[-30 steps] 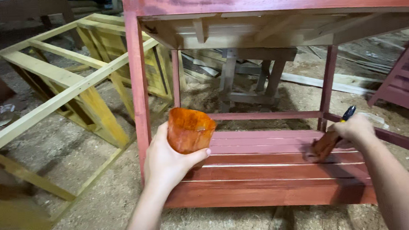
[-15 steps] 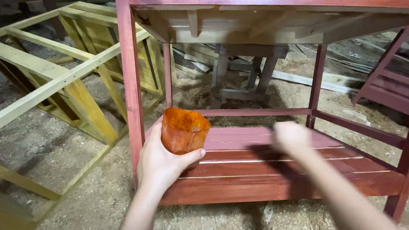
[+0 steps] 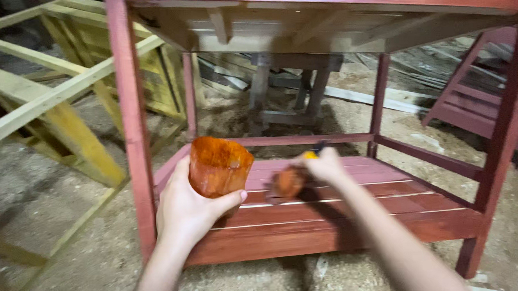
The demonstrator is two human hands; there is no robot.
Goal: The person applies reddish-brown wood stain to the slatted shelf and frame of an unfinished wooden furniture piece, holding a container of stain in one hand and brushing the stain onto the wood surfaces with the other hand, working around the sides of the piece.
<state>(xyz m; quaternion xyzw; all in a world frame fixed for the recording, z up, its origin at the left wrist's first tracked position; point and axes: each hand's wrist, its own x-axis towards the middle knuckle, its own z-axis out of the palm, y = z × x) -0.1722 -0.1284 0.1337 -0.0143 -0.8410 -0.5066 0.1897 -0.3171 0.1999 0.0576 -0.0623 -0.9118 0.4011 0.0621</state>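
While an orange cup (image 3: 219, 166) is gripped by the left hand (image 3: 186, 210) at lower middle, a brush (image 3: 288, 182) is clamped in the right hand (image 3: 325, 165). Most of the red table (image 3: 130, 110) looks painted; its underside is bare.

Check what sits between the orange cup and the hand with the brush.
In the head view, only bare red shelf slats show between the orange cup in the left hand and the brush in the right hand.
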